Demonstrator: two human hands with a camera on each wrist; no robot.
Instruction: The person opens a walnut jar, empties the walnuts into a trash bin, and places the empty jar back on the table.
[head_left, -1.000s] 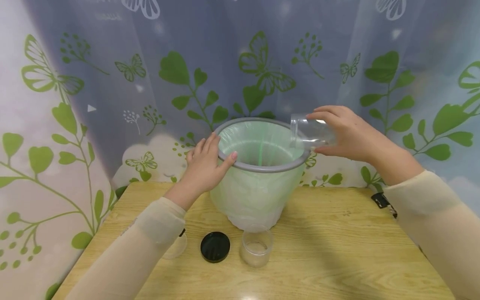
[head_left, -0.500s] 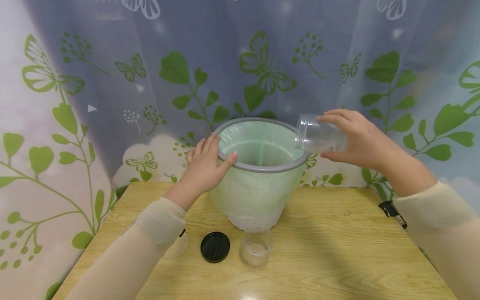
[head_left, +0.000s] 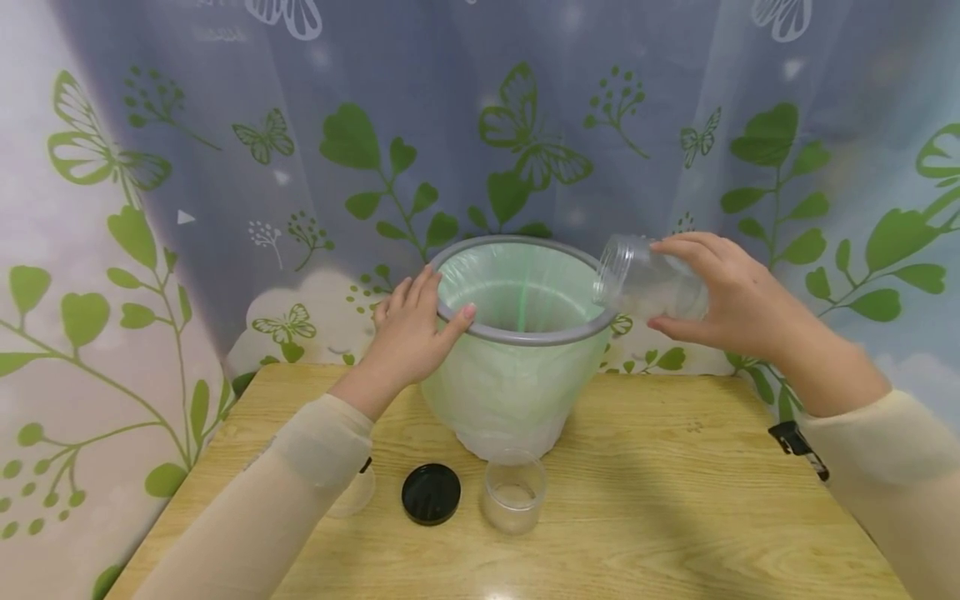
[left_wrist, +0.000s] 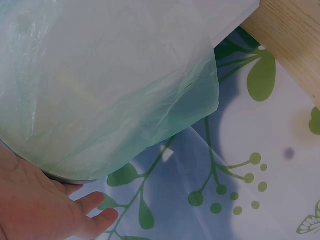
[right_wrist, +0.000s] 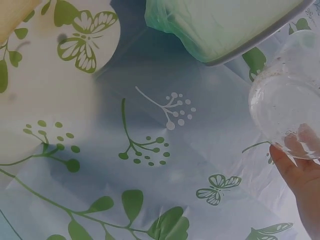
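Note:
A trash bin (head_left: 517, 392) with a grey rim and a pale green plastic liner stands on the table. My left hand (head_left: 408, 333) rests on the left side of its rim, fingers spread and mostly straight. At the right side of the rim, my right hand (head_left: 738, 292) grips a clear jar (head_left: 637, 279) between thumb and fingers. The jar lies tilted on its side, its threaded mouth facing left towards the bin and raised slightly. In the right wrist view the jar's base (right_wrist: 285, 100) looks clear, with small droplets or specks on it.
On the wooden table (head_left: 675, 500), in front of the bin, lie a black round lid (head_left: 431, 494) and a clear plastic cup (head_left: 514, 508). A clear round piece (head_left: 356, 497) is partly hidden by the left sleeve. A patterned curtain (head_left: 450, 100) hangs right behind the bin.
My right hand has drawn the jar to the right and slightly down, away from over the bin's opening, and tipped its mouth upward. The left hand has stayed on the rim.

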